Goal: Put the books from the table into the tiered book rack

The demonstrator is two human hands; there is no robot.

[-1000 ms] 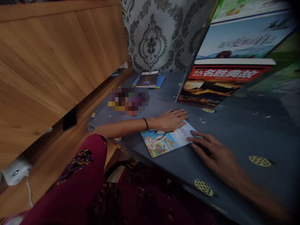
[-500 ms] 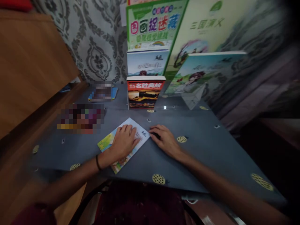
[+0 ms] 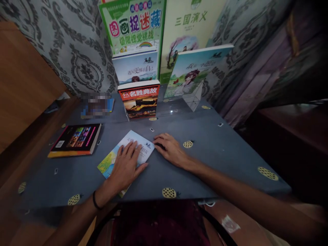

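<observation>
A thin paperback book [image 3: 110, 160] with a pale blue and yellow-green illustrated cover lies at a slant on the table. My left hand [image 3: 126, 162] rests flat on its cover, fingers spread, hiding much of the picture and part of the title. At the book's right corner, the curled fingers and thumb of my right hand [image 3: 170, 150] come together on the edge. A dark gap shows between that thumb and the fingers. The heel of the right hand is near the tabletop.
A grey-blue tablecloth [image 3: 215, 164] with pineapple prints covers the table. Beyond my hands stand a red-and-black book [image 3: 139, 102], a green book [image 3: 135, 27] and a teal book [image 3: 197, 71] on a clear stand [image 3: 193, 99]. A stack of dark-covered books [image 3: 75, 140] lies left.
The view has shifted, so the standing books appear further left. My left fingers have spread and straightened, with the palm lower on the cover. My right hand stays at the book's corner.
</observation>
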